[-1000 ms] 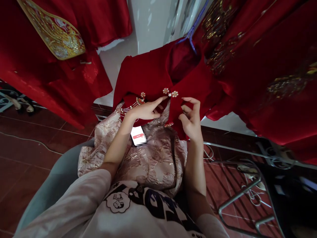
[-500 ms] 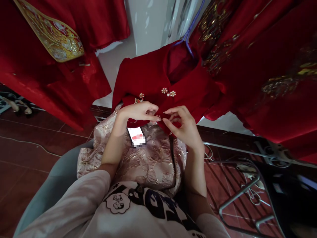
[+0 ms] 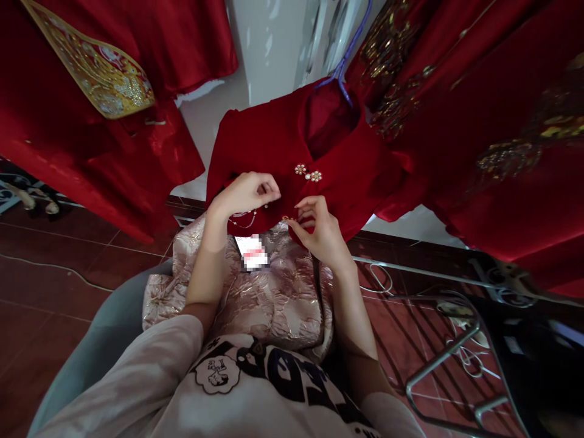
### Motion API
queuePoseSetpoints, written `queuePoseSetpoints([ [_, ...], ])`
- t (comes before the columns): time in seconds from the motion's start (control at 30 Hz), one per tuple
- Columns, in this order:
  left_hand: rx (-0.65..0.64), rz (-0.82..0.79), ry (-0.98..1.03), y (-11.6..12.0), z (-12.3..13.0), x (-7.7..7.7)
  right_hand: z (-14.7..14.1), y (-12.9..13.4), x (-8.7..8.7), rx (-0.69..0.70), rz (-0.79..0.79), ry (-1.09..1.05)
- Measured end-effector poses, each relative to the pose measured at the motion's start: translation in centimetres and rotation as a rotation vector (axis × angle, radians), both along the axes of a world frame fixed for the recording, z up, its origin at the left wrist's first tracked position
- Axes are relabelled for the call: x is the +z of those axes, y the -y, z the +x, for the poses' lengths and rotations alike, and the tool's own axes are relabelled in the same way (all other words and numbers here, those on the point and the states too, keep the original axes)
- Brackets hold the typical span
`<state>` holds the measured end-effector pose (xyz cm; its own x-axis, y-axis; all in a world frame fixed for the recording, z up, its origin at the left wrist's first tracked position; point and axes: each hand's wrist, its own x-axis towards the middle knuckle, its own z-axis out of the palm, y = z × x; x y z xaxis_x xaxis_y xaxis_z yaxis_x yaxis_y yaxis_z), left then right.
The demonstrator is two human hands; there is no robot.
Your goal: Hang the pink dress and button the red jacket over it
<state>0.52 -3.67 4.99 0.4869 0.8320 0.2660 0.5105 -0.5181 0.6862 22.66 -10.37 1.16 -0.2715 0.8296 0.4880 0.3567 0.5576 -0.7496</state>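
While the red jacket (image 3: 274, 143) hangs ahead, both hands pinch its front edge. Left hand (image 3: 244, 193) fingers curl shut on fabric; right hand (image 3: 317, 228) fingers grip a small clasp (image 3: 288, 218)

No text is legible: the tag (image 3: 253, 251) is blurred, the shirt print (image 3: 283, 371) distorted.

Both hands (image 3: 283, 210) on red jacket (image 3: 274, 143)

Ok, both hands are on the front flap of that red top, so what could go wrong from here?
The left hand sits right above the dangling bead chain, which could snag on a finger. The right hand pinches the flap edge of the red top; a hard tug might strain the pearl flower clasps or slip it off the hanger.
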Motion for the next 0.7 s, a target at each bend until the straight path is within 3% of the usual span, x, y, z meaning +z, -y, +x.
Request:
queuePoseSetpoints([
  [0.1, 0.279, 0.173, 0.073, -0.4, -1.1, -0.2, 0.4, -0.1, 0.1, -0.023, 0.015, -0.030],
  [0.17, 0.322, 0.177, 0.087, -0.5, -1.7, -0.3, 0.5, -0.1, 0.1, -0.030, 0.038, -0.052],
  [0.47, 0.145, 0.019, -0.058, -1.0, -2.0, -1.3, 0.2, -0.3, -0.2, -0.046, 0.057, -0.098],
  [0.7, 0.127, 0.006, 0.047, -0.7, -1.7, -0.8, -1.5, -2.3, -1.2, -0.159, 0.064, -0.192],
])
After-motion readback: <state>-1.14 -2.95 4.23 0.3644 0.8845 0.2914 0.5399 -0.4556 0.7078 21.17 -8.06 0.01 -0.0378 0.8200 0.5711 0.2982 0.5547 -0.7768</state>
